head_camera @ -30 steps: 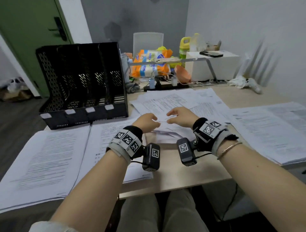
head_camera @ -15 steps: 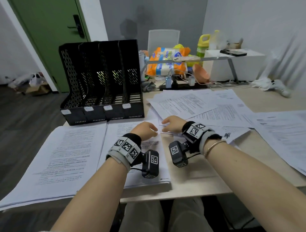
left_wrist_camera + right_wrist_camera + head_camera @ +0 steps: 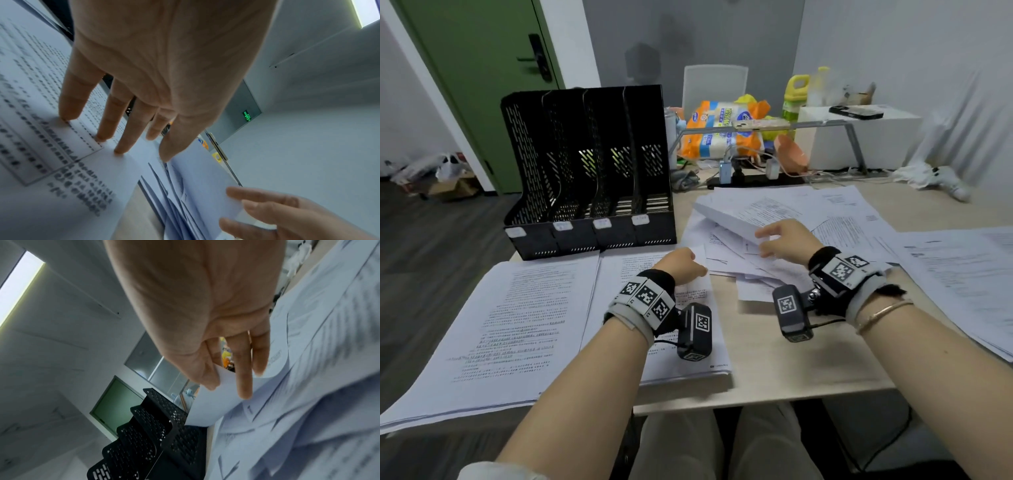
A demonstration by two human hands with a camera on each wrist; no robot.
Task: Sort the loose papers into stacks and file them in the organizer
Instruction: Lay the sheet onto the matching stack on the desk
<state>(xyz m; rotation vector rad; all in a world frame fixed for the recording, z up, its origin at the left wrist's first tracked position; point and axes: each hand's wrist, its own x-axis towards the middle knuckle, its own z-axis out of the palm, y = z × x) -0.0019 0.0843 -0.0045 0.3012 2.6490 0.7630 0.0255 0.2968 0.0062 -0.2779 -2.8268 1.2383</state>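
Note:
A black four-slot organizer (image 3: 585, 171) stands at the table's back left, its slots empty as far as I can see. My left hand (image 3: 681, 265) rests on the middle paper stack (image 3: 633, 267), with straight fingertips (image 3: 121, 146) pressing the top page (image 3: 41, 146). To its right, my right hand (image 3: 780, 240) reaches into the loose pile (image 3: 842, 222). It pinches the near edge of one sheet (image 3: 729, 219) between thumb and fingers (image 3: 244, 386), and that sheet (image 3: 211, 399) curls up off the pile.
Another printed stack (image 3: 517, 325) lies at the front left, and a further one (image 3: 962, 274) at the right edge. Behind the papers are a power strip (image 3: 739, 178), snack bags (image 3: 722, 126), a white box (image 3: 859, 137) and a chair (image 3: 715, 82).
My right hand has left the middle stack, moved right to the loose pile and picked up a sheet's edge. The left hand stays on the middle stack.

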